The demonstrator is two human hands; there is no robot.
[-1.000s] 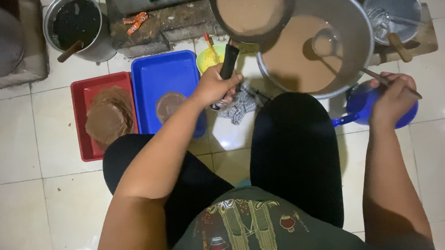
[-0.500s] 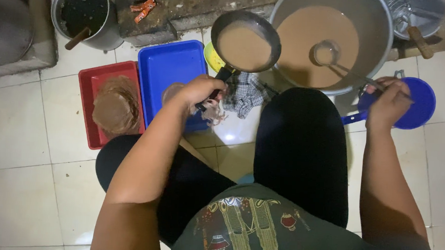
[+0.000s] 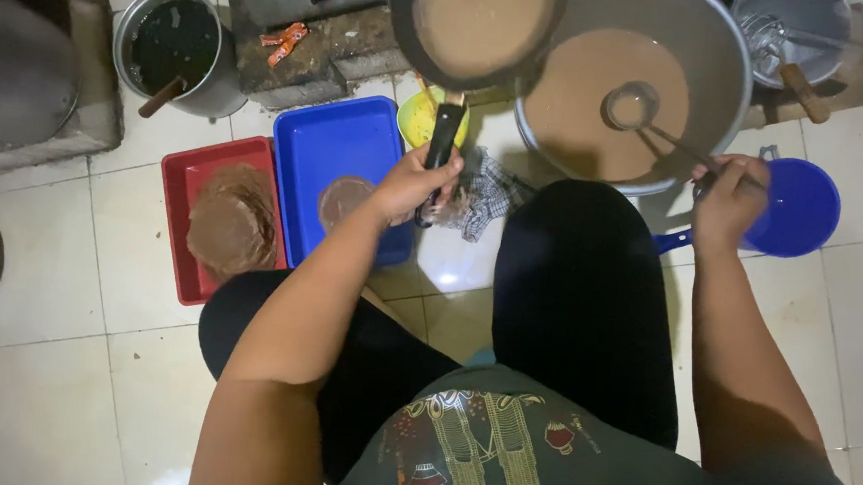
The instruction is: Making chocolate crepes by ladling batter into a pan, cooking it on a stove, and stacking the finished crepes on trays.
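My left hand (image 3: 412, 182) grips the black handle of a frying pan (image 3: 475, 26), which is coated with light brown batter and held up near the stove. My right hand (image 3: 729, 195) holds the long thin handle of a metal ladle (image 3: 631, 106) whose bowl rests in a big metal pot (image 3: 721, 51) of the same brown batter. Below the left hand a blue tray (image 3: 334, 136) holds one thin brown crepe (image 3: 341, 200). A red tray (image 3: 177, 173) to its left carries a stack of crepes (image 3: 231, 222).
A blue scoop (image 3: 792, 208) lies by my right hand. A yellow bowl (image 3: 415, 123) and a checked cloth (image 3: 487, 192) sit on the tiled floor. A dark pot with a wooden-handled tool (image 3: 178, 52) stands at back left, metal utensils (image 3: 790, 40) at back right. My knees fill the middle.
The pan has swung away from over the blue tray, up and back toward the stove, with batter spread across it. My right hand stays on the ladle handle.
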